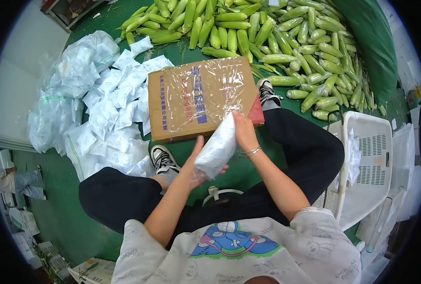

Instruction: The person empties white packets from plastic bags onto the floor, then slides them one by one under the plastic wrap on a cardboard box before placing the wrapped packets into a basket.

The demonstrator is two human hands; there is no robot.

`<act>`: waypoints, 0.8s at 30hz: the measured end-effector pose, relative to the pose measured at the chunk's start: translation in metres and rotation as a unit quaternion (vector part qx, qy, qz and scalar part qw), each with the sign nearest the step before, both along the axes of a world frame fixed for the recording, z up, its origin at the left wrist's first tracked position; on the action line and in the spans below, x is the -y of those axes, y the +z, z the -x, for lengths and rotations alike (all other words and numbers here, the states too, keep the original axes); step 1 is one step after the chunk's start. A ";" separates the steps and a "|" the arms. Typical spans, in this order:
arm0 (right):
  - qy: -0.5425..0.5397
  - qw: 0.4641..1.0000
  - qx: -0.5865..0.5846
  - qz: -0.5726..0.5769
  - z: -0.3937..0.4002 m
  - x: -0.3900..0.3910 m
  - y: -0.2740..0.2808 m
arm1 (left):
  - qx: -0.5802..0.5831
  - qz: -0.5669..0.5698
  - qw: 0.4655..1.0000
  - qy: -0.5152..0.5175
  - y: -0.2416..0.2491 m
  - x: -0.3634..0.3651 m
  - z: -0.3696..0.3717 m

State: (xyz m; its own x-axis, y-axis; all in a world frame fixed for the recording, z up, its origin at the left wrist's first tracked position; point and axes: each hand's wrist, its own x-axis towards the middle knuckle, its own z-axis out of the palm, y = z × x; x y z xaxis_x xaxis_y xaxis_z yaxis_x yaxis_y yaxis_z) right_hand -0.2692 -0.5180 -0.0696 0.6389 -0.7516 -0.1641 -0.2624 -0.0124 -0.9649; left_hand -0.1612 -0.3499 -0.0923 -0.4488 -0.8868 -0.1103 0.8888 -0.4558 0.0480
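Person sits on a low stool over the green floor (73, 213), legs spread. Both hands work one wrapped cob (216, 146), white foam sleeve w/ clear film round it, held tilted in mid-air between the knees, just in front of the cardboard box (191, 90). Left hand (194, 163) cups the lower end from below, fingers curled under it, thumb up alongside. Right hand (243, 130) grips the upper end, fingers closed round the film; bracelet on that wrist.

Step in hand, as I read it: wrapping the cob, prob. smoothing or twisting the film tight at the ends. Next move would need the loose film sealed down, then a free spot for the piece.

Box top has a sheet of cling film lying flat on it. Pile of wrapped white packs (111, 109) lies left of box; unwrapped green corn heap (276, 42) beyond it, far side. White plastic basket (366, 161) at right knee.
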 end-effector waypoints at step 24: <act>-0.230 0.965 0.019 0.122 0.121 -0.009 0.055 | 0.837 0.207 0.483 0.153 0.080 0.050 0.091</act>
State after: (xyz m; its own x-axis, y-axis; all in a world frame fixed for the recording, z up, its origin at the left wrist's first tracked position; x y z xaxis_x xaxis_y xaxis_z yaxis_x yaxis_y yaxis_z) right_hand -0.3897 -0.5092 -0.0143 0.2300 -0.9707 0.0702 -0.2595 -0.1307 -0.9569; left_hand -0.2521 -0.3995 -0.0119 0.1208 -0.9850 0.1235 -0.5303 0.0411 0.8468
